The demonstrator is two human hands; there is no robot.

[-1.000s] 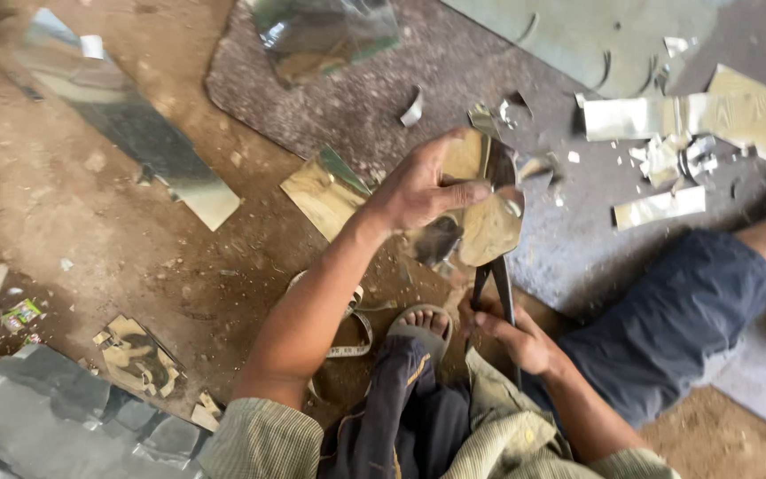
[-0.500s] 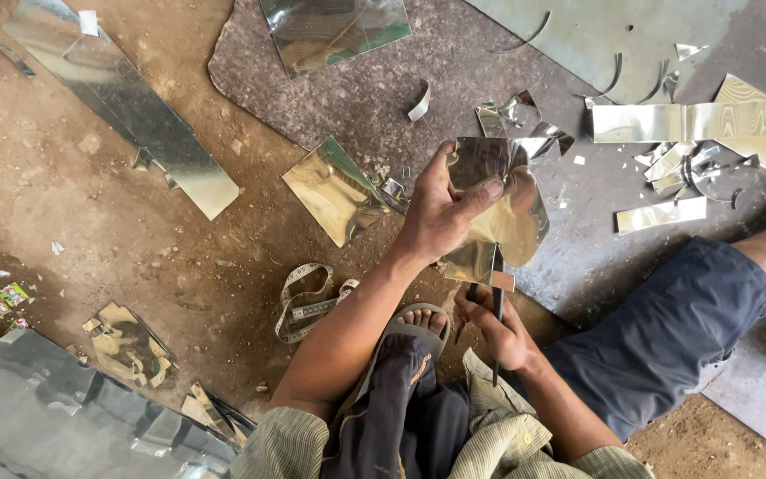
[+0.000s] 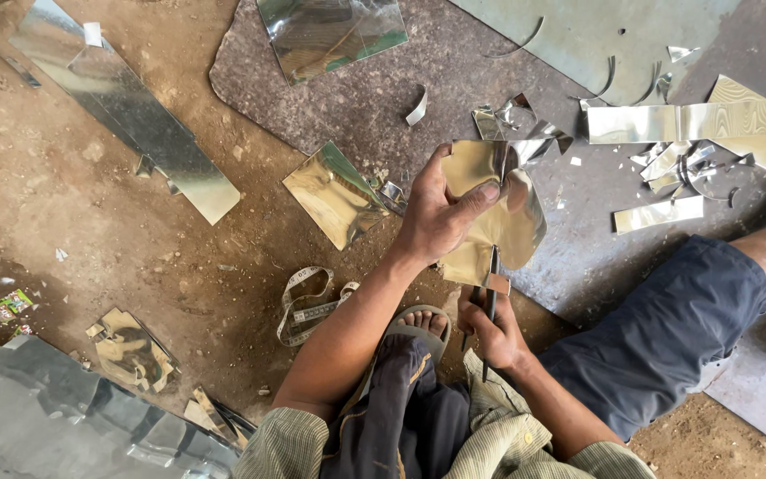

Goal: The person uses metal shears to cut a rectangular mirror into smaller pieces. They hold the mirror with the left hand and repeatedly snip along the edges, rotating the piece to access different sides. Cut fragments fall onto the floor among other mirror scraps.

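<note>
Gripping the curved, shiny gold-toned sheet-metal piece (image 3: 498, 213) from its 9 o'clock side, the left hand (image 3: 441, 217) closes thumb over fingers. Dark metal snips (image 3: 491, 293), long axis 12-to-6, enter its lower edge, squeezed by the right hand (image 3: 489, 333) (directly below). Open stone slab (image 3: 356, 106) lies toward 12 o'clock.

Soft, even daylight fills the frame, with no hard shadows on the dirt ground (image 3: 135, 266). Shiny metal sheets (image 3: 126, 115) at upper left and upper right throw pale glare and warm reflections. The centre is sharp; a faint shadow lies under the left hand (image 3: 441, 217). Corners bend slightly with wide-angle distortion.
</note>
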